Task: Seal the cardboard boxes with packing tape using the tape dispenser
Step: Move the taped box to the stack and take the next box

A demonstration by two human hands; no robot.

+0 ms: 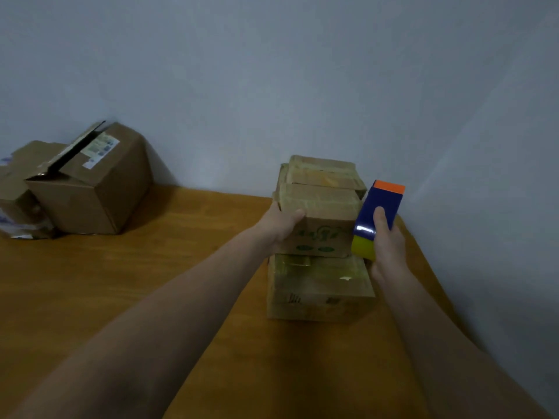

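An opened carton [90, 182] sat on the table [151, 282] at the stack's 9 o'clock; the left hand [281, 225] gripped the printed cardboard box [323, 216] — above a lower box [317, 285] — while the right hand [388, 246] clasped the tape dispenser [379, 213] at that box's 3 o'clock.

Of the left hand [281, 222] we see only the thumb and palm; its fingers lie hidden behind the printed box [320, 228]. The right hand [389, 243] shows its thumb, while its fingers are hidden behind the dispenser [381, 204]. The green print is too blurred for us to read, as are the dark marks on the lower box [317, 287] and the label [101, 148] on the big box [90, 189]. The rear box [323, 172] is partly covered; perhaps two are stacked there. The left edge cuts off a crumpled box [13, 189], and the bottom edge cuts off both forearms.
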